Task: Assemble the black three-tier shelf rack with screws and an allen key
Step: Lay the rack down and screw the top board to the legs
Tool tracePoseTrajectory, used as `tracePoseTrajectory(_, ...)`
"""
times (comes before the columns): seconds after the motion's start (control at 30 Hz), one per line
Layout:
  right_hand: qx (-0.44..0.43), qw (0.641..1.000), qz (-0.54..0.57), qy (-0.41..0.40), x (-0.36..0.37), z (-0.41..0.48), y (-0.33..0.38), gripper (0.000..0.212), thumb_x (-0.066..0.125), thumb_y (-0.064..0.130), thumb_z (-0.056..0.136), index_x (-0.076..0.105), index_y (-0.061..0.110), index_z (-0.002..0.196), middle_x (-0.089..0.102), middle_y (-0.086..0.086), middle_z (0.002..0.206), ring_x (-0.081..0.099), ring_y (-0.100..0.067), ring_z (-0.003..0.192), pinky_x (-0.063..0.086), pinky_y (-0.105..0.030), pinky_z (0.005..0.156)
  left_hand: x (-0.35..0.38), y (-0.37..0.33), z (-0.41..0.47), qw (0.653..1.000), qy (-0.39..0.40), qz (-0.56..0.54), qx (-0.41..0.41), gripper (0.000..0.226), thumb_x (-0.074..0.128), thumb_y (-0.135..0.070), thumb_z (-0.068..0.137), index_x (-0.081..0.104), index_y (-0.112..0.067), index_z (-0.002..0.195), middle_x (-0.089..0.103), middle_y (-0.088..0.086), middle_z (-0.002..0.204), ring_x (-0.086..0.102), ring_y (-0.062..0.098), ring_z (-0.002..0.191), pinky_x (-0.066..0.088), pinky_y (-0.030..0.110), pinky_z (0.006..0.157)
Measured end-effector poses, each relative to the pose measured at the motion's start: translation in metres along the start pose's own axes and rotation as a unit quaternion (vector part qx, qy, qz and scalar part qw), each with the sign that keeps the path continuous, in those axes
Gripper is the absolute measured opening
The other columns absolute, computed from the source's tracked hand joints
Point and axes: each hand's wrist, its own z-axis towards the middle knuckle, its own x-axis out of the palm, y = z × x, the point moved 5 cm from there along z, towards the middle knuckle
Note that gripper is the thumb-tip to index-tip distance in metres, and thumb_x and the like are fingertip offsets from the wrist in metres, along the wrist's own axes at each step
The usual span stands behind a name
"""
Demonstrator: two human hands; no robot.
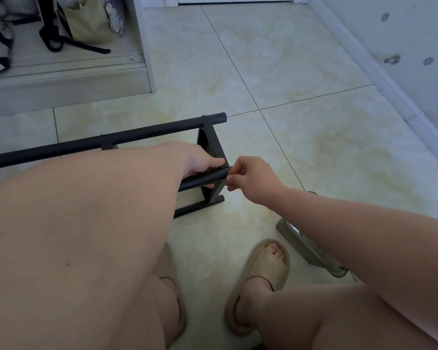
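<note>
Head view: the black rack (209,145) lies sideways on the tiled floor (288,97). Its near tube (200,180) is gripped by the left hand (200,160); the tube's end is pinched by the right hand (253,180). The tube is likely best held steady and square.

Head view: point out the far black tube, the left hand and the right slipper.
far black tube (137,134): head view, mid-length.
left hand (199,159): head view, knuckles.
right slipper (266,271): head view, strap.
</note>
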Motion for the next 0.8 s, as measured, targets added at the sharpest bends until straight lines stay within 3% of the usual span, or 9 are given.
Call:
tracePoseTrajectory(0.1, -0.001, 1.000, -0.005, -0.001, 0.000, 0.003, 0.000, 0.019, 0.067, 0.007, 0.091, 0.060, 0.018, 0.077, 0.076, -0.002, 0.075, 0.074, -0.011, 0.072, 0.043, -0.020, 0.059, -0.001, 0.000, 0.000, 1.000, 0.000, 0.001, -0.001, 0.045, 0.054, -0.051, 0.098, 0.067, -0.014, 0.120, 0.077, -0.001, 0.102, 0.075, 0.015, 0.089, 0.049, 0.029, 0.068)
tracePoseTrajectory(0.3, 0.014, 0.999, -0.042, -0.023, -0.002, 0.008, -0.001, 0.019, 0.072, 0.013, 0.088, 0.056, 0.015, 0.079, 0.074, -0.002, 0.073, 0.073, -0.014, 0.066, 0.051, -0.025, 0.056, 0.000, 0.001, -0.003, 1.000, -0.003, -0.012, 0.003, 0.040, 0.057, -0.048, 0.098, 0.069, -0.014, 0.114, 0.078, -0.004, 0.095, 0.076, 0.013, 0.078, 0.048, 0.025, 0.059)
tracePoseTrajectory(0.37, 0.014, 0.997, -0.071, -0.029, -0.006, 0.009, 0.000, 0.024, 0.077, 0.021, 0.086, 0.055, 0.015, 0.079, 0.073, -0.001, 0.072, 0.073, -0.017, 0.069, 0.052, -0.029, 0.057, 0.000, 0.002, -0.002, 1.000, -0.007, -0.010, 0.005, 0.039, 0.057, -0.048, 0.097, 0.070, -0.014, 0.112, 0.078, -0.003, 0.094, 0.076, 0.015, 0.083, 0.051, 0.028, 0.068)
tracePoseTrajectory(0.47, 0.014, 0.991, -0.132, -0.018, -0.012, 0.010, 0.003, 0.032, 0.079, 0.034, 0.085, 0.052, 0.016, 0.080, 0.071, -0.005, 0.081, 0.071, -0.026, 0.077, 0.058, -0.041, 0.071, -0.002, 0.000, -0.003, 1.000, -0.021, 0.011, 0.017, 0.039, 0.058, -0.050, 0.096, 0.071, -0.015, 0.108, 0.078, 0.001, 0.093, 0.075, 0.020, 0.092, 0.053, 0.040, 0.095)
tracePoseTrajectory(0.53, 0.007, 0.983, -0.185, 0.009, -0.014, 0.010, 0.007, 0.036, 0.076, 0.043, 0.086, 0.050, 0.018, 0.079, 0.068, -0.006, 0.085, 0.066, -0.026, 0.076, 0.054, -0.040, 0.069, -0.003, -0.002, -0.010, 0.998, -0.041, 0.047, 0.028, 0.041, 0.057, -0.052, 0.094, 0.073, -0.016, 0.105, 0.078, 0.003, 0.090, 0.075, 0.022, 0.094, 0.050, 0.045, 0.102)
tracePoseTrajectory(0.6, -0.005, 0.970, -0.238, 0.040, -0.015, 0.007, 0.012, 0.040, 0.070, 0.053, 0.089, 0.051, 0.020, 0.078, 0.062, -0.002, 0.083, 0.058, -0.020, 0.071, 0.045, -0.034, 0.060, -0.006, -0.006, -0.023, 0.989, -0.091, 0.110, 0.034, 0.044, 0.057, -0.053, 0.092, 0.074, -0.015, 0.104, 0.077, 0.003, 0.090, 0.073, 0.027, 0.090, 0.051, 0.040, 0.096)
tracePoseTrajectory(0.7, -0.015, 0.965, -0.258, 0.053, -0.026, -0.004, 0.012, 0.036, 0.061, 0.057, 0.094, 0.055, 0.022, 0.085, 0.059, 0.002, 0.088, 0.055, -0.017, 0.077, 0.040, -0.031, 0.061, -0.013, -0.018, -0.046, 0.974, -0.175, 0.133, 0.057, 0.032, 0.056, -0.038, 0.094, 0.068, -0.009, 0.099, 0.075, 0.008, 0.098, 0.069, 0.029, 0.083, 0.052, 0.035, 0.080)
tracePoseTrajectory(0.8, -0.015, 0.972, -0.231, 0.034, -0.045, -0.021, -0.001, 0.036, 0.057, 0.052, 0.098, 0.061, 0.022, 0.117, 0.065, 0.001, 0.119, 0.060, -0.019, 0.101, 0.048, -0.035, 0.082, -0.016, -0.037, -0.069, 0.958, -0.229, 0.130, 0.114, 0.027, 0.054, -0.028, 0.093, 0.065, -0.003, 0.093, 0.073, 0.011, 0.098, 0.069, 0.032, 0.089, 0.051, 0.033, 0.074)
